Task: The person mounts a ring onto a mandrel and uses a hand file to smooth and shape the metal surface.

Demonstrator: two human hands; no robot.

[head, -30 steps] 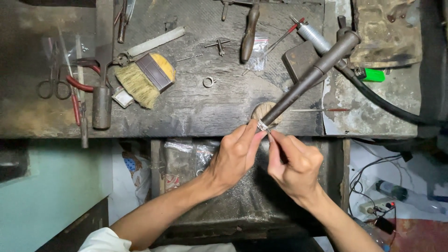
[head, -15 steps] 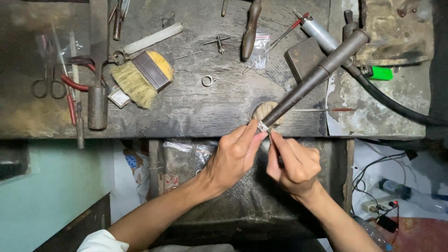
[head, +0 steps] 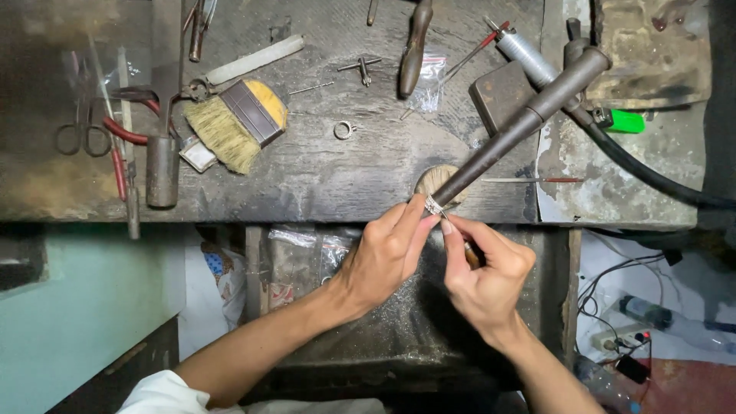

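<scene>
A dark, worn wooden tabletop [head: 337, 165] fills the upper part of the frame. At upper left lie scissors [head: 77, 138], red-handled pliers [head: 123, 138] and a small metal cylinder [head: 162, 172]. Just right of them rests a flat brush [head: 234, 123] with pale bristles, and above it a white stick [head: 253, 60]. Near the upper middle sit a small ring [head: 344, 129], a little plastic bag [head: 428, 80] and a wooden-handled tool [head: 415, 46]. At upper right a dark block [head: 494, 96], a black hose [head: 652, 176] and a green lighter [head: 625, 121] lie.

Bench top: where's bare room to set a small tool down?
Freest patch: bare wood between the brush, the loose ring and the bench's front edge. Crowded: far left around the scissors and the tapered mandrel, where both hands work.
</scene>
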